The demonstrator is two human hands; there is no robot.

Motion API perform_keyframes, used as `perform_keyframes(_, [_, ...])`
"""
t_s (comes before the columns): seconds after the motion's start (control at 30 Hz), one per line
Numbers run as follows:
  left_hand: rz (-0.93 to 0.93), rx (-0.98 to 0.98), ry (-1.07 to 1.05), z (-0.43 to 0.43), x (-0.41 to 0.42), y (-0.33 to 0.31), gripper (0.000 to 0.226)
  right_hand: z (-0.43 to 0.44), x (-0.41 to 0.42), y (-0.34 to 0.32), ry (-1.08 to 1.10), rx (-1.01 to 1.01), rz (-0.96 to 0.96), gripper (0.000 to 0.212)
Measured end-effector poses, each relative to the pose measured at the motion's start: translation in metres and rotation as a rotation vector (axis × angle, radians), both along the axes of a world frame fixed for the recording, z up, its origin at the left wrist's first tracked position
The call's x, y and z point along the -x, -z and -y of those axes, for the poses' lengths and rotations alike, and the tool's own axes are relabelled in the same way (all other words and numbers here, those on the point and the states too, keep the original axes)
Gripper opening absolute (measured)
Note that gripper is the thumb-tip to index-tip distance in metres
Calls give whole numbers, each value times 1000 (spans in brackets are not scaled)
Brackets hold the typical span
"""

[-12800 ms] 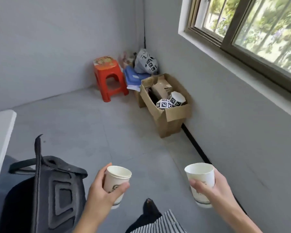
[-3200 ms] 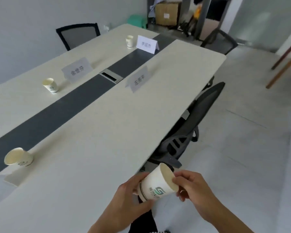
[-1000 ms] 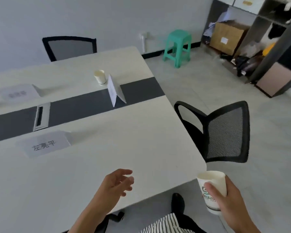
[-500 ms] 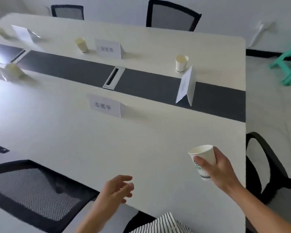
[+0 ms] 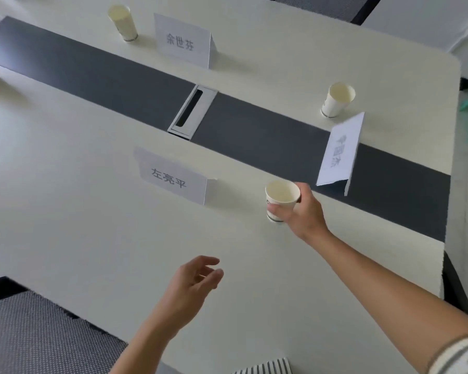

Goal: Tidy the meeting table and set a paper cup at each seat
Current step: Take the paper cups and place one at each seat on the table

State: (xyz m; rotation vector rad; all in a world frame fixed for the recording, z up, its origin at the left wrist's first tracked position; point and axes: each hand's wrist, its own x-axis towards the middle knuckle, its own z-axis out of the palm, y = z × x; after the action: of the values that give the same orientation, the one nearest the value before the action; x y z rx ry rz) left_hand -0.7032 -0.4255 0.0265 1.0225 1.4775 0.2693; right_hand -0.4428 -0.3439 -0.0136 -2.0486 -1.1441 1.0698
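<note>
My right hand (image 5: 301, 211) grips a white paper cup (image 5: 281, 197) upright, at or just above the cream meeting table (image 5: 79, 211), to the right of the nearest name card (image 5: 173, 177). Whether the cup's base touches the table I cannot tell. My left hand (image 5: 193, 284) hovers over the table's near part, fingers relaxed and holding nothing. Two other paper cups stand across the dark centre strip: one far right (image 5: 337, 99) and one far left (image 5: 123, 22) beside a second name card (image 5: 185, 40).
A third name card (image 5: 341, 152) stands on the dark strip at the right end. A metal cable slot (image 5: 192, 112) sits in the strip's middle. A black mesh chair back (image 5: 38, 333) is at the lower left, against the table's near edge.
My right hand has reached forward over the table with the cup, bringing it down beside the nearest name card. My left hand has stayed open above the near edge.
</note>
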Motion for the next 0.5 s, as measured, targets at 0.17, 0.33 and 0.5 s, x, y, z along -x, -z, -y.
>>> perform_keyframes(0.17, [-8, 84, -18, -19, 5, 24, 19, -43, 18, 26, -23, -42, 36, 68])
perform_keyframes(0.33, [-19, 136, -50, -33, 11, 37, 19, -38, 24, 49, -82, -16, 116, 75])
perform_keyframes(0.5, [-12, 129, -54, -42, 8, 43, 18, -42, 24, 54, -100, -13, 135, 79])
